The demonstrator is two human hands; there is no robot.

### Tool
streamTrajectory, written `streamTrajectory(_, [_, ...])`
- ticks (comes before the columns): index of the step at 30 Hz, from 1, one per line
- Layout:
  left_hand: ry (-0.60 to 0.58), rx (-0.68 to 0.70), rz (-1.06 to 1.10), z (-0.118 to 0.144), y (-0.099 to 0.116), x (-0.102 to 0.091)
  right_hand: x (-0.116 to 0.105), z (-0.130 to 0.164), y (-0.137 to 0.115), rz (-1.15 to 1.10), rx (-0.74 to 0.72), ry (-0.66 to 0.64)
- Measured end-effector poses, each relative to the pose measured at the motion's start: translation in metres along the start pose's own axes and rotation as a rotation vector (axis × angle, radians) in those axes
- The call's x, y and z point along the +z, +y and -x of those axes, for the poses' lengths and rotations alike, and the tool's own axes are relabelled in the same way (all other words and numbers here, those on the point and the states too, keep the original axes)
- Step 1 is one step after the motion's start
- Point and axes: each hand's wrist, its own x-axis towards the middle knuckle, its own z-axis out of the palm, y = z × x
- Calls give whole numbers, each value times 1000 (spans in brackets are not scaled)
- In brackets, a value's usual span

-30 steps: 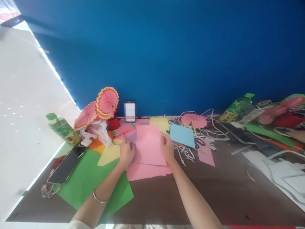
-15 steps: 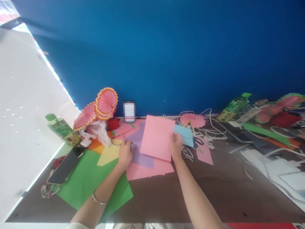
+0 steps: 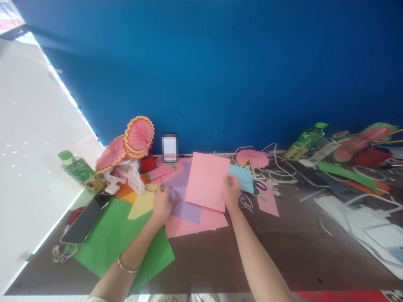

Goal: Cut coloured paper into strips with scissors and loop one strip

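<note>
Fingers [image 3: 231,180] of the right hand [image 3: 232,196] are pinching the right edge of the pink sheet [image 3: 206,180], which sits mid-frame, partly covering the purple sheet [image 3: 188,213]. The left hand [image 3: 161,206], left of centre, has its fingers loosely spread by the purple one; can't tell if they're actually touching it. I'd guess the pink one is super light, kinda stiff for paper, a bit slick and quick to crease if squeezed hard. Opposite edges seem the best grab, soft pinch. Held one-sided, the far corner could sag.
</note>
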Motion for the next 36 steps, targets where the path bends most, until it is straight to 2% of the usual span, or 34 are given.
streamTrajectory(3, [-1, -26, 104, -2, -4, 1, -1, -1, 0, 5, 1, 1])
streamTrajectory(8, [43, -29, 152, -5, -7, 2, -2, -1, 3, 12, 1, -1])
streamTrajectory(14, [55, 56, 187, -12, -8, -10, -4, -5, 7, 27, 0, 2])
streamTrajectory(16, [194, 113, 180, -16, -10, -17, -4, -5, 6, 40, -5, -3])
streamTrajectory(19, [511, 178, 244, -21, -12, -28, 1, 2, 3, 60, -26, -58])
streamTrajectory(21, [619, 134, 345, -23, -13, -33, 10, 12, 0, 68, -51, -138])
streamTrajectory(22, [631, 86, 397, -24, -14, -33, 15, 18, -1, 71, -66, -186])
streamTrajectory(24, [561, -18, 476, -25, -15, -30, 24, 30, -5, 79, -91, -275])
streamTrajectory(27, [287, -94, 539, -23, -14, -18, 31, 40, -12, 131, -214, -330])
streamTrajectory(30, [38, -75, 560, -20, -11, -4, 29, 42, -18, 191, -326, -308])
streamTrajectory(33, [-41, 26, 492, -17, -6, 4, 24, 40, -21, 225, -323, -419])
streamTrajectory(36, [-52, 156, 392, -17, -4, 5, 17, 41, -22, 347, -484, -659])
